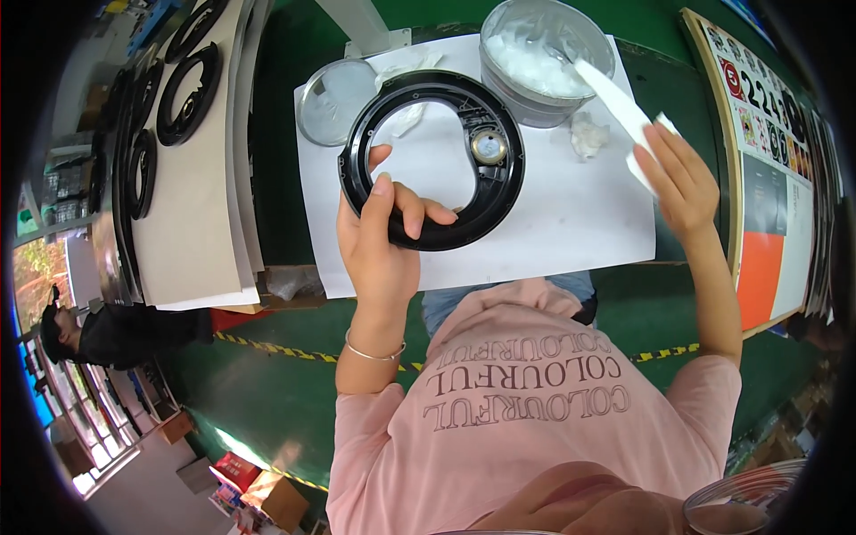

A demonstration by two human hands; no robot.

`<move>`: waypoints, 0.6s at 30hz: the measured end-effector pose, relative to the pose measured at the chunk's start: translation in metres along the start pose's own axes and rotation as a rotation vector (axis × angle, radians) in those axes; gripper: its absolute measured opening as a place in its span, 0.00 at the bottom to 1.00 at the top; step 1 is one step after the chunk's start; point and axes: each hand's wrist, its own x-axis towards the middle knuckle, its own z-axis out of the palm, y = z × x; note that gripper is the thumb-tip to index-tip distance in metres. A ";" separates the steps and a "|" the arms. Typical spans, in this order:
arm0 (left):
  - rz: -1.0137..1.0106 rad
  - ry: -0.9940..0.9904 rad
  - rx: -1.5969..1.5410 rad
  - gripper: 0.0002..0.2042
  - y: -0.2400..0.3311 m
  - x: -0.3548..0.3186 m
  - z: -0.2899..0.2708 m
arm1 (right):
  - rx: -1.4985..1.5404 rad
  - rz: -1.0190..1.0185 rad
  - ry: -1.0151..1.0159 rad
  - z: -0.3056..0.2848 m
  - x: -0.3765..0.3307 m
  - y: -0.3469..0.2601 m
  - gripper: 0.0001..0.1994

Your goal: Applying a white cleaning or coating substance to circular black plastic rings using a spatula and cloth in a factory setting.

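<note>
From up here I see a green table (pixel 294 160) with a large white sheet of paper (pixel 571 223) spread across its middle, and on a grey board (pixel 192 241) along the table's left edge lie more black rings (pixel 187 94) in a row. The black plastic ring housing (pixel 432 160) sits on the left half of the sheet, with a small round metal-coloured part (pixel 489 145) set in its right side. My left hand (pixel 379 241) is closed on the ring's near rim, thumb over the top and fingers curled into the opening. At the sheet's far edge stands a grey tub (pixel 544 62) of white paste, and just left of it, touching the ring's far-left rim, lies its round clear lid (pixel 334 98). My right hand (pixel 682 183) is near the sheet's right edge, pinched on a flat white spatula (pixel 615 98) whose blade reaches up into the tub. A crumpled white wad (pixel 588 135) rests on the sheet between the tub and that hand. A printed poster (pixel 771 169) lies along the table's right edge.
</note>
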 end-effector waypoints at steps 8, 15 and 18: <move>-0.038 -0.042 0.025 0.14 0.000 0.006 0.008 | 0.147 0.191 0.111 -0.050 -0.015 0.006 0.11; -0.035 -0.104 0.097 0.15 0.004 0.004 0.017 | 0.282 -0.117 -0.124 -0.082 0.044 -0.032 0.12; -0.037 -0.085 0.095 0.15 0.005 0.002 0.017 | 0.204 -0.160 -0.089 -0.072 0.046 -0.038 0.12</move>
